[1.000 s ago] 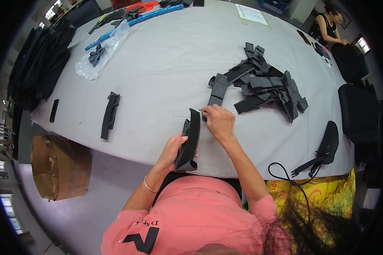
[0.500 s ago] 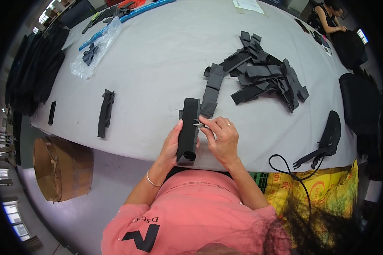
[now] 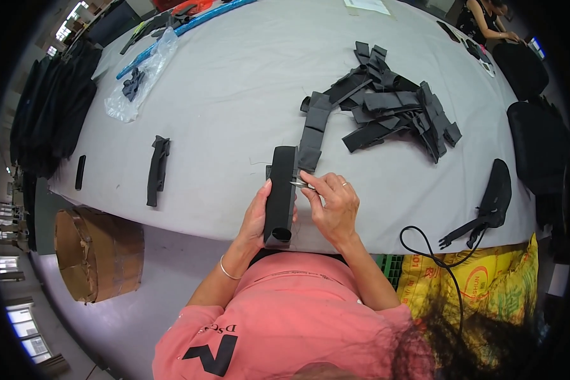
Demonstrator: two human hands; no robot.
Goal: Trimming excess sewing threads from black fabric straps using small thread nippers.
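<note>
My left hand point(image 3: 256, 214) is wrapped round the left side of a black fabric sleeve point(image 3: 280, 193), which stands lengthwise at the table's near edge with its open round end toward me. Pinched in the fingers of my right hand point(image 3: 335, 206) is a small pair of thread snips point(image 3: 301, 185), its pointed metal tip at the sleeve's right edge. The handle is mostly hidden by my fingers. A strip of flat dark grey fabric pieces point(image 3: 314, 131) lies just beyond the sleeve, leading to a heap of similar pieces point(image 3: 392, 104).
Another dark fabric piece point(image 3: 158, 171) lies left on the table point(image 3: 215, 139). A plastic bag point(image 3: 142, 82) and blue roll point(image 3: 190, 25) are at the far left. A black strapped item with a cord point(image 3: 494, 196) lies right. Below stand a cardboard drum point(image 3: 101, 253) and yellow sacks point(image 3: 475, 278). A person point(image 3: 481, 22) sits far right.
The snips' blades, apart before, now look closed together at the sleeve's edge. My right hand has shifted slightly right; my left hand keeps its hold. The whole view has tilted a little.
</note>
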